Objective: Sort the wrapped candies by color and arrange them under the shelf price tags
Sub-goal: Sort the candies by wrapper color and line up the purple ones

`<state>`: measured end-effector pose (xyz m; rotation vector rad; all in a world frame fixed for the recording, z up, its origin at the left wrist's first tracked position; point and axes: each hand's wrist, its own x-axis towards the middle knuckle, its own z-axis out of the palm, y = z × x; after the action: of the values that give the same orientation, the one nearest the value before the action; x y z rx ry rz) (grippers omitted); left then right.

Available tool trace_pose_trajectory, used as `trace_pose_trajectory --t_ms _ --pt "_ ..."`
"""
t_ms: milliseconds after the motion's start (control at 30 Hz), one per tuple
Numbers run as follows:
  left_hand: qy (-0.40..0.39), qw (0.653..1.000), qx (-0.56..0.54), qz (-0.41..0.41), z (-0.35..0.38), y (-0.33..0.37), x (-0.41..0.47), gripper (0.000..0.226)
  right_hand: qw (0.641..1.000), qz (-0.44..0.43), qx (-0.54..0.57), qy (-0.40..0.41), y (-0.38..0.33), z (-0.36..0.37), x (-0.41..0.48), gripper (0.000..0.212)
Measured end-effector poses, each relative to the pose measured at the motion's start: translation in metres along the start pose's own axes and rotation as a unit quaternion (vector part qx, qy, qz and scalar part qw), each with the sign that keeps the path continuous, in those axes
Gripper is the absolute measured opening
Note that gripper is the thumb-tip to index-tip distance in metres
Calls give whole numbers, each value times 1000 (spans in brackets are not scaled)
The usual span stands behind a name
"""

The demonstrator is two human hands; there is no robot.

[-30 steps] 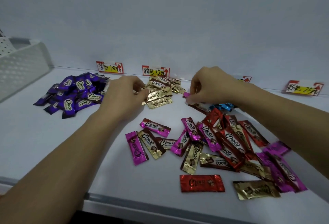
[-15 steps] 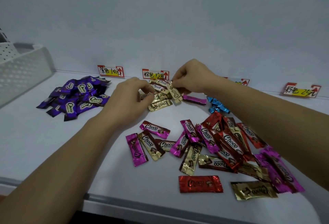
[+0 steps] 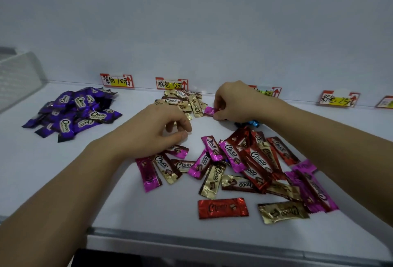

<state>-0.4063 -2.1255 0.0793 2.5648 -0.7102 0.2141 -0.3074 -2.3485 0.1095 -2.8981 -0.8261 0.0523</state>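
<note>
Pink candy pinched in right grip, low over shelf, just beside gold pile below second price tag. Left grip loosely curled, holding nothing, above mixed heap. Purple pile well apart, far left, under first tag.

You can read "Choco" on the candy wrappers, and 10, 15, 25 on three price tags.
</note>
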Motion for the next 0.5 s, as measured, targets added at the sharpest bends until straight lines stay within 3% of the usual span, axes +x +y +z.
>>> trace_pose_trajectory --t_ms 133,267,400,500 --pt "-7 1000 -20 0 -4 2 -3 15 998 -42 42 33 -5 -15 -29 15" --pt "-94 995 -43 15 -8 8 -6 12 997 -77 24 -19 -1 -24 -77 12" --pt "-181 983 -43 8 -16 14 -11 37 995 -95 0 -28 6 -17 -100 28" --pt "-197 977 -76 0 -26 14 -16 47 981 -190 29 -19 -7 -11 -113 30"
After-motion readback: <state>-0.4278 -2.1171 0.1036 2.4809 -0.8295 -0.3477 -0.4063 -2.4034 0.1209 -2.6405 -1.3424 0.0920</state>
